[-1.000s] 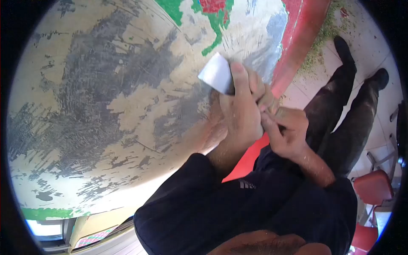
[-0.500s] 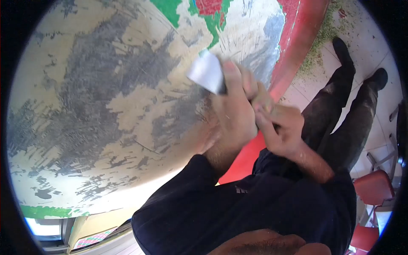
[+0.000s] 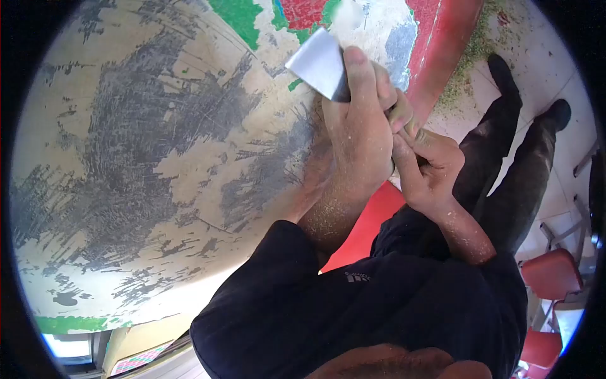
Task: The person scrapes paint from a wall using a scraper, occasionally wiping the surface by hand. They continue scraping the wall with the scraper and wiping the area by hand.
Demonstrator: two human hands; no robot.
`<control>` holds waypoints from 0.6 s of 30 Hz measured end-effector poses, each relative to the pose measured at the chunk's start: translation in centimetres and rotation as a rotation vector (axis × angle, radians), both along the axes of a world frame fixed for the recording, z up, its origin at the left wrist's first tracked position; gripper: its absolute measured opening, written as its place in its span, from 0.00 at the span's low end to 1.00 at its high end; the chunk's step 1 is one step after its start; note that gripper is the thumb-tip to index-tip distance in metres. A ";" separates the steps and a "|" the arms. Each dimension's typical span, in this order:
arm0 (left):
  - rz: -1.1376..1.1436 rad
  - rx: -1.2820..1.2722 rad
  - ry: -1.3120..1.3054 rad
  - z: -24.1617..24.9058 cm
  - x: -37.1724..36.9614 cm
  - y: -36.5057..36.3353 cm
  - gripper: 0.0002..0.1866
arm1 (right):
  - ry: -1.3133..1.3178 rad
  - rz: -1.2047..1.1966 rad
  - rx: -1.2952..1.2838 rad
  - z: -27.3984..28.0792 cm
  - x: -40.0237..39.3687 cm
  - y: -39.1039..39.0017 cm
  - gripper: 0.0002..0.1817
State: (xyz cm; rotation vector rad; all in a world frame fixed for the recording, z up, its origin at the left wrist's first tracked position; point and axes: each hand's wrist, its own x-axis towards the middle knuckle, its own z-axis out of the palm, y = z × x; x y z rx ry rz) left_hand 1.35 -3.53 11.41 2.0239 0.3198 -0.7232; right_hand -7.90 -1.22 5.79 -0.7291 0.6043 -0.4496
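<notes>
A paint scraper with a broad metal blade (image 3: 317, 62) is against or just over a curved, patchy painted surface (image 3: 196, 145). My left hand (image 3: 360, 126) is wrapped around its handle, with one digit extended up beside the blade. Close below its fingers, my right hand (image 3: 432, 164) is closed at the handle's rear end. Most of the handle is hidden by both hands. Green paint (image 3: 237, 22) and red paint (image 3: 307, 12) remain around the blade, with a small green patch (image 3: 295, 84) just below it. Pale dust speckles my left forearm.
A red rim (image 3: 445, 69) borders the surface on the right. Greenish scrapings (image 3: 470, 79) lie on the tiled floor beside my outstretched legs (image 3: 521, 177). Red chairs (image 3: 552, 275) stand at the lower right. A pale blurred spot (image 3: 347, 16) shows above the blade.
Both hands and the scraper have moved up the view, away from my body, with the blade now closer to the red and green paint. Both hands keep their grip.
</notes>
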 end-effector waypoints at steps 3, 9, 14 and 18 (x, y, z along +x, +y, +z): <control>-0.046 0.031 0.127 -0.1 0.1 1.1 0.25 | 0.079 -0.060 -0.087 0.1 -1.0 1.0 0.04; -0.021 -0.036 0.122 -0.9 0.1 0.7 0.24 | 0.139 -0.033 -0.108 -0.1 -0.7 -0.1 0.06; 0.022 0.016 0.166 -1.0 -0.7 2.8 0.26 | 0.138 -0.023 -0.146 -0.5 -1.2 1.5 0.05; -0.020 -0.055 0.047 -0.4 -0.1 0.4 0.26 | 0.126 -0.030 -0.200 -0.4 -1.7 1.2 0.03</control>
